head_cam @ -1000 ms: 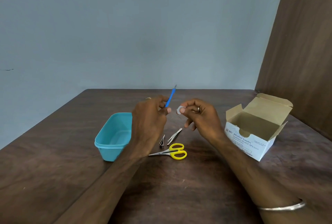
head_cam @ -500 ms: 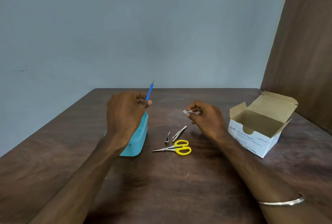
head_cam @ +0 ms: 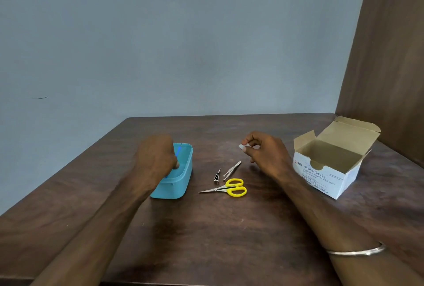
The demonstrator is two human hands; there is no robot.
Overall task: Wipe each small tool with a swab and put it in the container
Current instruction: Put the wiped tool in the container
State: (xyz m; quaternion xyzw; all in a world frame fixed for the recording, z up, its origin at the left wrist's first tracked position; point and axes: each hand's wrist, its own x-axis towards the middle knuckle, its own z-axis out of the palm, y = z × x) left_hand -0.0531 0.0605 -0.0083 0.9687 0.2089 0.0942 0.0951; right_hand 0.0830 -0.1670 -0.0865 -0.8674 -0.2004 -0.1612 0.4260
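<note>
Left hand point(head_cam: 158, 159), left of centre, is over the blue tub point(head_cam: 183, 175); blue tool point(head_cam: 177, 151) is inside, long axis toward the far rim. Blur hides whether the fingers grip it. Right hand point(head_cam: 263, 152) pinches the swab point(head_cam: 241, 147). Tweezers point(head_cam: 232, 169), clipper point(head_cam: 216, 175), scissors point(head_cam: 227, 189) lie between the hands, nearer the right. Swab box point(head_cam: 330, 171) open, inside unclear.

container point(head_cam: 181, 182) mouth mostly blocked by left hand point(head_cam: 156, 159) | scissors point(head_cam: 226, 190), tweezers point(head_cam: 231, 168), small metal tool point(head_cam: 217, 175) clustered mid-table between container and right hand point(head_cam: 266, 155) | open swab box point(head_cam: 332, 162) walls off far right | near table point(head_cam: 218, 240) strip between forearms passable
</note>
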